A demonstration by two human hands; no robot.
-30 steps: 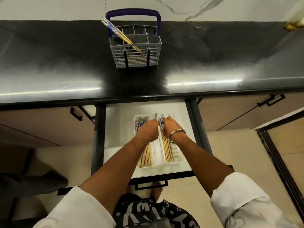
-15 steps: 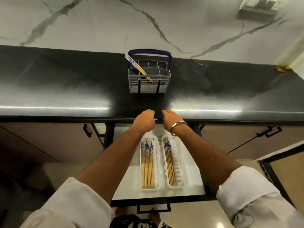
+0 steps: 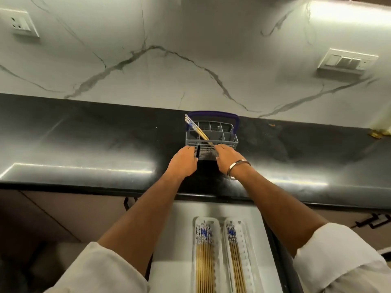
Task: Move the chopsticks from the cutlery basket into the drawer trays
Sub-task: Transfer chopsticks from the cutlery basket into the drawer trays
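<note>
A grey cutlery basket [image 3: 224, 134] with a purple handle stands at the back of the black countertop [image 3: 84, 144]. A few chopsticks [image 3: 195, 129] lean out of its left corner, blue-patterned ends up. My left hand [image 3: 183, 163] is at the basket's front left corner and holds nothing, its fingers loosely curled. My right hand [image 3: 227, 158], with a metal bangle on the wrist, touches the front right rim with its fingertips. Below the counter the white drawer [image 3: 169, 240] is open. In it lie the left tray [image 3: 206, 219] and right tray [image 3: 245, 250], each with several chopsticks.
A marble wall rises right behind the basket, with a socket plate [image 3: 20, 23] at left and a switch plate [image 3: 347, 61] at right. Closed cabinet fronts with black handles [image 3: 374, 222] flank the drawer. A small brass object [image 3: 379, 133] sits at the counter's far right.
Both hands have risen from the drawer trays, crossed the counter edge and reached the front of the basket. The view has tilted up toward the wall.
</note>
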